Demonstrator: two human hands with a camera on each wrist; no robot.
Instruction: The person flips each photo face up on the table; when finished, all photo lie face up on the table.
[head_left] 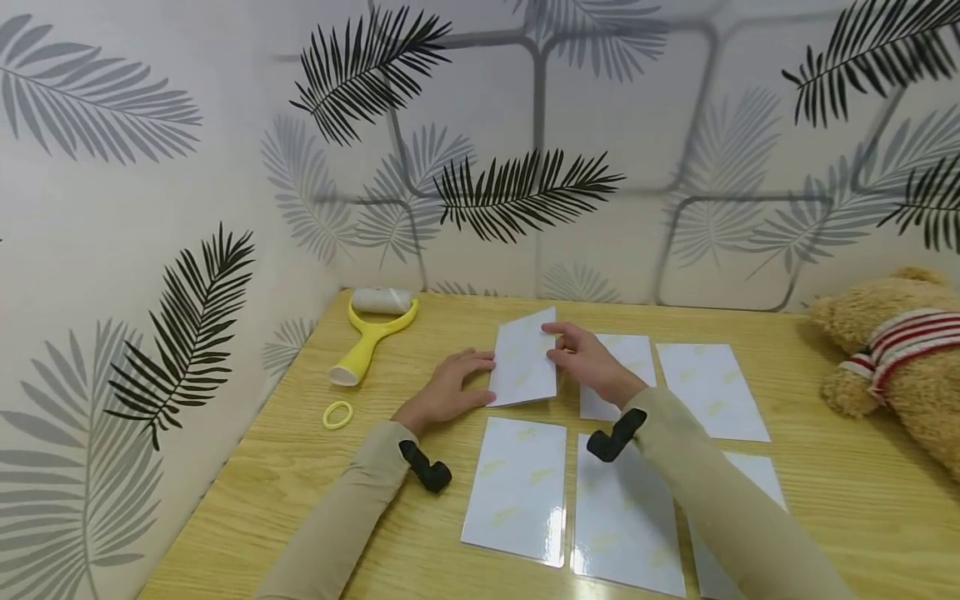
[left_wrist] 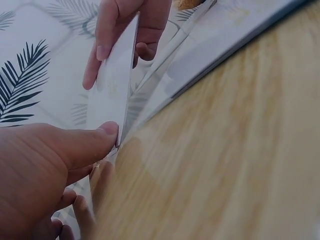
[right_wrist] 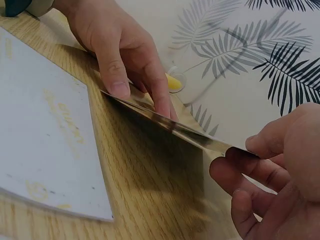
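A glossy white sheet [head_left: 525,360] is lifted off the wooden table [head_left: 825,492], tilted on its left edge. My left hand [head_left: 472,377] pinches its left edge, thumb on top and fingers beneath. My right hand [head_left: 558,346] pinches the raised right edge. In the left wrist view my left hand [left_wrist: 102,150] holds the sheet [left_wrist: 112,90], and my right hand [left_wrist: 125,45] grips it at the top. The right wrist view shows the sheet [right_wrist: 170,127] edge-on between my left hand [right_wrist: 135,85] and my right hand [right_wrist: 240,155].
Several more white sheets [head_left: 517,487] lie flat in two rows on the table. A yellow lint roller [head_left: 371,333] and a small yellow ring [head_left: 337,414] lie to the left. A teddy bear [head_left: 900,358] sits at the right edge. Leaf-patterned walls stand behind and to the left.
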